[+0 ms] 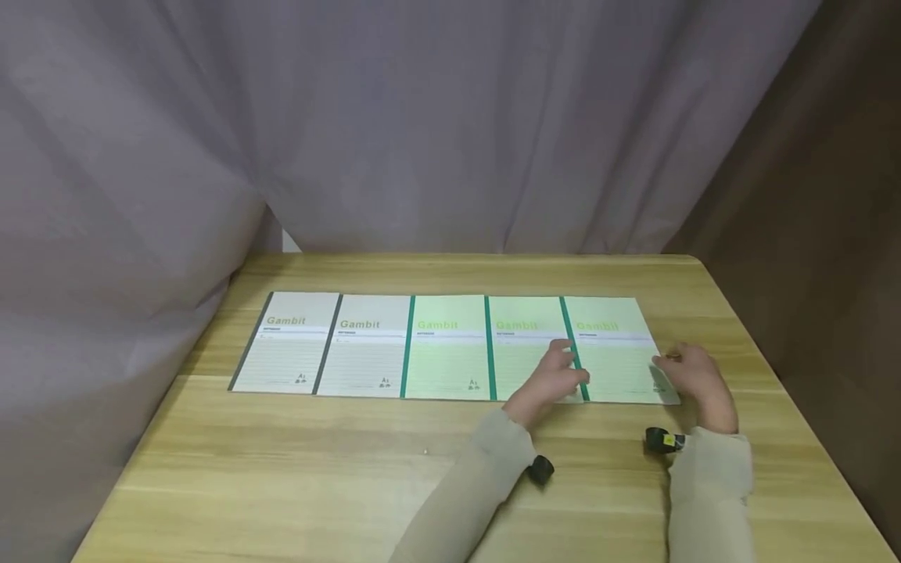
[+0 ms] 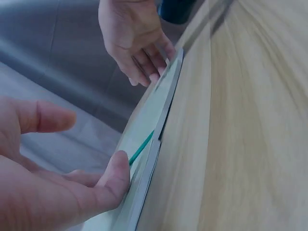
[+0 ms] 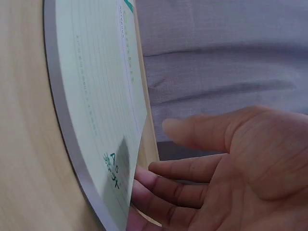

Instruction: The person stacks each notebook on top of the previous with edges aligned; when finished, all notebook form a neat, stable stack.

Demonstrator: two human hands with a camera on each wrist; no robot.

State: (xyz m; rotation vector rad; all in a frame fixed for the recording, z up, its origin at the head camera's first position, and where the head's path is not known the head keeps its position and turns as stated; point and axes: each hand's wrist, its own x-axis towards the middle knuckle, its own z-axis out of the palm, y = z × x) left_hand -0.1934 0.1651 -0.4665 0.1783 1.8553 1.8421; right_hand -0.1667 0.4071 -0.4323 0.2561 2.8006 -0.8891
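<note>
In the head view, notebooks marked "Gambit" lie side by side in one row. My right hand (image 1: 700,383) is at the right edge of the rightmost green-spined notebook (image 1: 612,360). Seen from the right wrist, its fingertips (image 3: 151,180) are right at that notebook's edge, with the thumb raised apart. My left hand (image 1: 549,383) lies over the neighbouring green notebook (image 1: 524,360), near the green spine between the two. In the left wrist view its lower fingertip (image 2: 118,168) is beside that spine, and another finger extends above the cover. Both hands have loosely bent fingers.
Left of these lie a third green-spined notebook (image 1: 446,360) and two grey-spined white ones, a nearer notebook (image 1: 366,360) and an outermost notebook (image 1: 285,360). All rest on a wooden table (image 1: 317,469). Grey curtains (image 1: 394,133) hang behind and at the left.
</note>
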